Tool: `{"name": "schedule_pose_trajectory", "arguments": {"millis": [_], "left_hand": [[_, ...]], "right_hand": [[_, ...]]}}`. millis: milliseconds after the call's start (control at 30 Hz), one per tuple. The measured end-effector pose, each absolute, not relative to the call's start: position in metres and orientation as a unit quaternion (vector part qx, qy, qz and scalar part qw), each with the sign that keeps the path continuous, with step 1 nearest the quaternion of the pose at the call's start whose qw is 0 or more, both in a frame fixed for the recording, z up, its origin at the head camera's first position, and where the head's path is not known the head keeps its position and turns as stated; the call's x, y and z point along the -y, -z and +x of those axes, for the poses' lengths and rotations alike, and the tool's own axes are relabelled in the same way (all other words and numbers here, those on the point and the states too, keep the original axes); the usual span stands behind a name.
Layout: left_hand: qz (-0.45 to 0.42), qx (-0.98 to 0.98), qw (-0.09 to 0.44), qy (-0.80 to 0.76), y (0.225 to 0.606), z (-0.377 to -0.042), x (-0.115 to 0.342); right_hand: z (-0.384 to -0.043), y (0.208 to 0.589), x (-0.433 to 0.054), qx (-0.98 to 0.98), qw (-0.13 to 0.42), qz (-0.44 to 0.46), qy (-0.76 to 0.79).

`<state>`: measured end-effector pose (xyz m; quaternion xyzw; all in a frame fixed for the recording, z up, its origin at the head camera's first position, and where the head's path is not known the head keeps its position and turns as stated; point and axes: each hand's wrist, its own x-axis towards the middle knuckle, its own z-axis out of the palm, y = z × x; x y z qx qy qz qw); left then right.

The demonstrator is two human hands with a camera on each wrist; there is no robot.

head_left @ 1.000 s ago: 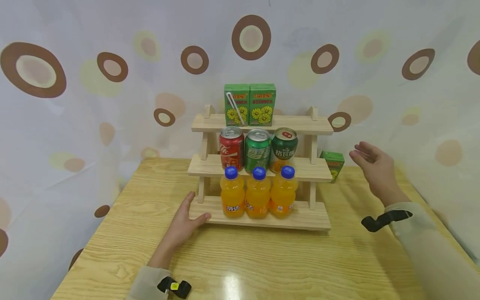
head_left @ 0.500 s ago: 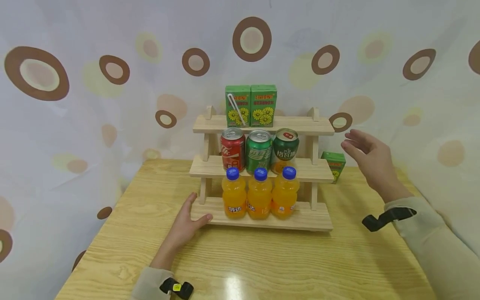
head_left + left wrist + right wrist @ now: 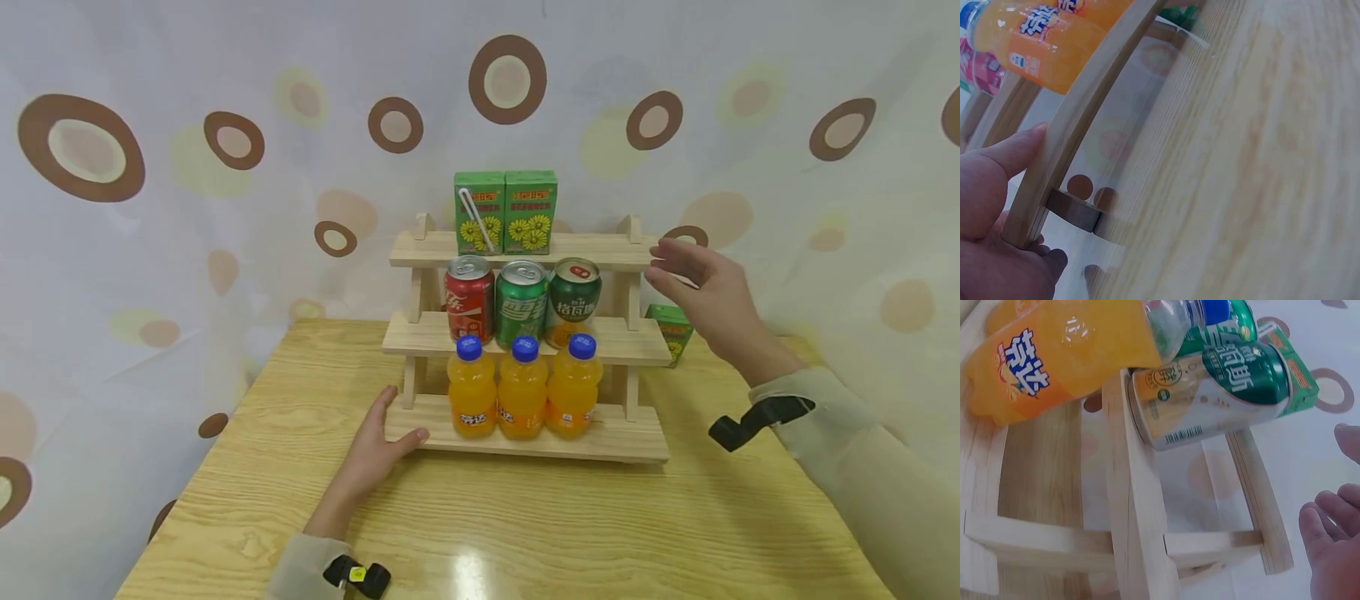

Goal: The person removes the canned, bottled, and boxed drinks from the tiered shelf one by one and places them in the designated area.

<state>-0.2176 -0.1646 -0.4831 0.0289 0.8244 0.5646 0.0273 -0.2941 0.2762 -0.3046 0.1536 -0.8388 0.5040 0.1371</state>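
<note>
A three-tier wooden display rack [image 3: 525,447] stands on the table. My left hand [image 3: 372,454] grips the left end of its bottom board, the thumb on top and fingertips showing underneath in the left wrist view. My right hand [image 3: 708,300] is in the air by the rack's upper right end, fingers loosely bent, holding nothing. On the top tier are two green drink cartons, the left carton [image 3: 471,229] with a straw on its front and the right carton [image 3: 530,212]. A red can [image 3: 470,300], a green can [image 3: 522,304] and a dark green can [image 3: 574,300] fill the middle tier.
Three orange soda bottles [image 3: 522,392] with blue caps stand on the bottom tier. Another green carton [image 3: 673,329] is on the table behind the rack's right side, partly hidden. A patterned curtain [image 3: 300,167] hangs behind the wooden table [image 3: 585,533].
My right hand has moved left and slightly up, from beyond the carton on the table to the rack's upper right end. The left hand keeps its grip; the view has shifted slightly.
</note>
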Motion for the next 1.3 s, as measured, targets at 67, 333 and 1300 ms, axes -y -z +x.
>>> {"name": "schedule_pose_trajectory", "arguments": {"millis": [67, 333, 1300], "left_hand": [[0.028, -0.823, 0.028, -0.567, 0.483, -0.218, 0.165], [0.026, -0.818, 0.029, -0.574, 0.484, -0.219, 0.165], [0.018, -0.826, 0.025, -0.563, 0.486, -0.22, 0.165]], "right_hand": [[-0.296, 0.302, -0.27, 0.84, 0.13, 0.157, -0.503], [-0.306, 0.291, -0.248, 0.85, 0.119, 0.171, -0.483], [-0.349, 0.251, -0.194, 0.836, 0.092, 0.182, -0.509]]}}
